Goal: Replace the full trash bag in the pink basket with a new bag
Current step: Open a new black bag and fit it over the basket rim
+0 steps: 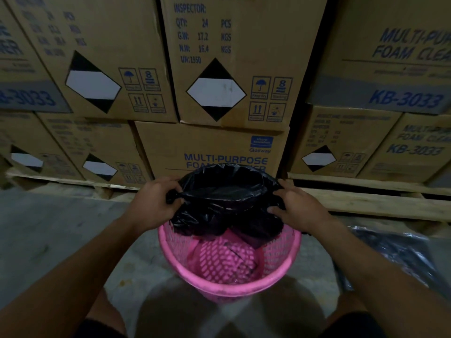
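From the head camera, the person is holding a black trash bag (227, 198) open above the pink basket (229, 284), its lower folds hanging just inside the far rim. The left hand (153, 203) is pinching the bag's left edge with curled fingers; the right hand (295, 208) is gripping its right edge. The basket is standing on the concrete floor (61, 228) before stacked cardboard boxes (214, 76).
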A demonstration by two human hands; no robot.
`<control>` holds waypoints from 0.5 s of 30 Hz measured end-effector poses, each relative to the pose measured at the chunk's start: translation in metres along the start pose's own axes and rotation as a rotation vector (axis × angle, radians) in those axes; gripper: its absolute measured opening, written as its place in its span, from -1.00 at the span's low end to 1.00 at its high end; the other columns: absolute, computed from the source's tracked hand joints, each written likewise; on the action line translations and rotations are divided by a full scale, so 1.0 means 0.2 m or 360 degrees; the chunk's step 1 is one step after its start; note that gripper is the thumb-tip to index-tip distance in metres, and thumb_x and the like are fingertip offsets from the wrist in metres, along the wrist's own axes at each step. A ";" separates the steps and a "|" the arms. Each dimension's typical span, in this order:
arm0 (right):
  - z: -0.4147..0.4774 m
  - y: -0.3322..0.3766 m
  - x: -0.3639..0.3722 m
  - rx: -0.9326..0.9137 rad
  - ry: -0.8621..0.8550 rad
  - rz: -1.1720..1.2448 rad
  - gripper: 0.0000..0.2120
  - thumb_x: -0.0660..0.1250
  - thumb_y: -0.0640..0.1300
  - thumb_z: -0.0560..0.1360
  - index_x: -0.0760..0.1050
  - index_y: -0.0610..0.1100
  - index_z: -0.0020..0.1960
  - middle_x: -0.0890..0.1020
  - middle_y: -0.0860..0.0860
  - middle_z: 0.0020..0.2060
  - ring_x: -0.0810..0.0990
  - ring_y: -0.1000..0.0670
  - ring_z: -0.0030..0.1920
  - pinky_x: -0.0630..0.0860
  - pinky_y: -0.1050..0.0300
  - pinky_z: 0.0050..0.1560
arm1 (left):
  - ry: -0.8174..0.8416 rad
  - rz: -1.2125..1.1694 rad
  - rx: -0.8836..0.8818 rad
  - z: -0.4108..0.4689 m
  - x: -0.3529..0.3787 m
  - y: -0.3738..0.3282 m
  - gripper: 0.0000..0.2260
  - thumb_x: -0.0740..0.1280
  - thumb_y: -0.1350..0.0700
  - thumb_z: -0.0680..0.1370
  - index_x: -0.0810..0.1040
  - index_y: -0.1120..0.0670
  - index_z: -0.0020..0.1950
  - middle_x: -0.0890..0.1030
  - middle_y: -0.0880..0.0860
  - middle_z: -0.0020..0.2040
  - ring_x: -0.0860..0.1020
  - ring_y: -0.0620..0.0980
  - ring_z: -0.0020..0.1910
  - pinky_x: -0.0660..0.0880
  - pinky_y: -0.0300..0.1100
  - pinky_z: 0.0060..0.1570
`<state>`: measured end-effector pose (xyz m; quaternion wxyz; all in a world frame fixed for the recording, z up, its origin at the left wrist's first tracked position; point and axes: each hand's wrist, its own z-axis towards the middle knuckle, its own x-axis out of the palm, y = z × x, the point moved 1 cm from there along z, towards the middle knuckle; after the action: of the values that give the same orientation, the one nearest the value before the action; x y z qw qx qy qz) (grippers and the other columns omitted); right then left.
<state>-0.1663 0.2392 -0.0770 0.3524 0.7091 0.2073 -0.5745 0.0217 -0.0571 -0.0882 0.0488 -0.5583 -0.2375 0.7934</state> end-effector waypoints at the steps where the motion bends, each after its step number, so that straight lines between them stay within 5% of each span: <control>1: -0.01 0.01 -0.01 0.0021 0.0027 -0.0012 -0.47 0.35 0.18 0.55 0.49 -0.11 0.39 0.15 0.02 0.59 0.31 -0.09 0.49 0.38 0.01 0.38 | -0.0015 -0.0007 0.0003 0.00 0.00 0.00 -0.90 0.49 0.12 0.45 0.68 0.07 -0.06 0.64 0.02 0.25 0.60 -0.01 0.22 0.40 -0.28 0.15; 3: -0.03 0.02 -0.02 0.0011 0.0082 -0.0108 -0.49 0.38 0.22 0.51 0.57 -0.10 0.30 0.12 0.01 0.60 0.27 -0.06 0.51 0.32 0.12 0.35 | -0.0044 0.0001 0.0027 -0.01 -0.01 0.00 -0.88 0.47 0.15 0.47 0.71 0.08 -0.01 0.68 0.01 0.18 0.64 -0.02 0.15 0.45 -0.27 0.14; 7: -0.05 0.00 -0.01 -0.0110 0.0046 -0.0136 -0.86 0.32 -0.17 0.56 0.65 -0.15 0.00 0.29 -0.16 0.53 0.12 0.04 0.57 0.20 0.36 0.24 | 0.0019 0.0021 0.0054 -0.03 -0.04 0.01 -0.74 0.40 0.22 0.51 0.70 -0.01 0.15 0.73 -0.01 0.02 0.70 -0.04 -0.15 0.61 -0.19 -0.08; 10: -0.07 -0.02 -0.02 -0.0182 -0.0155 -0.0068 -0.91 0.34 -0.21 0.53 0.62 -0.15 -0.04 0.34 -0.11 0.51 0.26 0.02 0.53 0.34 0.23 0.28 | 0.0115 -0.0029 -0.0016 -0.03 -0.05 0.02 -0.80 0.39 0.14 0.51 0.72 -0.06 0.08 0.74 0.00 -0.03 0.70 -0.01 -0.14 0.64 -0.05 -0.08; 13: -0.08 -0.02 -0.03 -0.0098 -0.0213 0.0105 -0.90 0.36 -0.25 0.46 0.58 -0.10 -0.05 0.64 -0.07 0.14 0.60 -0.10 0.17 0.49 -0.09 0.27 | 0.0198 -0.0132 -0.0144 -0.02 -0.07 0.00 -0.81 0.39 0.12 0.50 0.71 -0.15 -0.02 0.73 -0.03 -0.01 0.69 -0.01 -0.06 0.62 -0.03 0.03; 15: -0.08 -0.04 -0.03 -0.0016 -0.0198 0.0158 -0.82 0.32 -0.27 0.43 0.52 -0.03 -0.03 0.62 -0.01 -0.16 0.61 -0.05 -0.14 0.54 -0.20 0.17 | 0.0224 -0.0202 -0.0217 -0.02 -0.07 -0.02 -0.78 0.38 0.12 0.51 0.65 -0.23 -0.10 0.69 -0.12 -0.02 0.68 -0.04 -0.02 0.61 -0.05 0.07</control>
<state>-0.1623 0.2576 -0.0711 0.3962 0.6795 0.1526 -0.5983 0.0306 -0.0569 -0.0756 0.0774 -0.5985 -0.3218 0.7296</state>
